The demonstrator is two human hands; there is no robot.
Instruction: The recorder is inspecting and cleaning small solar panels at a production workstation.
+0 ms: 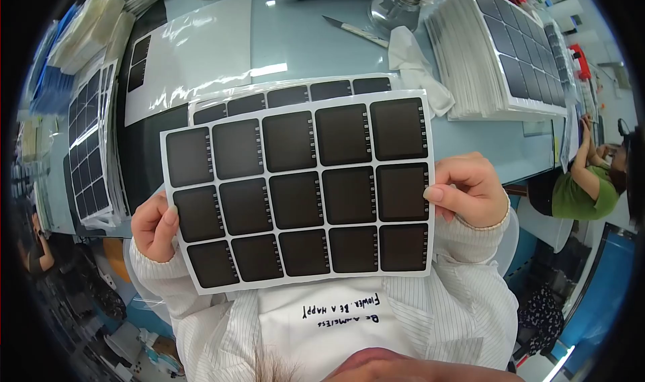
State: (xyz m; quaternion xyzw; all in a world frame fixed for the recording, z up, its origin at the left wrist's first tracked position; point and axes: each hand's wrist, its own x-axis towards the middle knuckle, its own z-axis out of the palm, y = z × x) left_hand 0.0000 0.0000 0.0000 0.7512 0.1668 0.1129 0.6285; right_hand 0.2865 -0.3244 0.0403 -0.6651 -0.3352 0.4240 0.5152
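A printed sheet point(293, 200) fills the middle of the view, held up by a person's two bare hands in front of their white top point(289, 315). It is white, with three rows of five dark, round-cornered squares, and slants slightly, its right end higher in view. The left hand point(156, 229) pinches the left edge between thumb and fingers; the right hand point(474, 190) has the same kind of grip on the right edge, thumb on the near face.

The sheet blocks the view of much of what lies beyond it: a second sheet point(287, 94) with similar dark squares shows only its far strip (how much more lies behind, I cannot tell). Farther off on the pale blue-green tabletop point(302, 39), to the left, is a large white paper point(208, 53) with two dark squares at its left edge. Toward the right stand a clear glass bottle point(395, 11) with a metal cap, a slim knife point(353, 31) near it, and a crumpled white cloth point(420, 73) just beside the knife's handle end.

A thick stack point(463, 53) of similar sheets stands at the far right; another, a glossy pile point(93, 143), is at the left, with plastic packets point(91, 32) beyond it. A co-worker in green point(586, 188) sits at the right rim.
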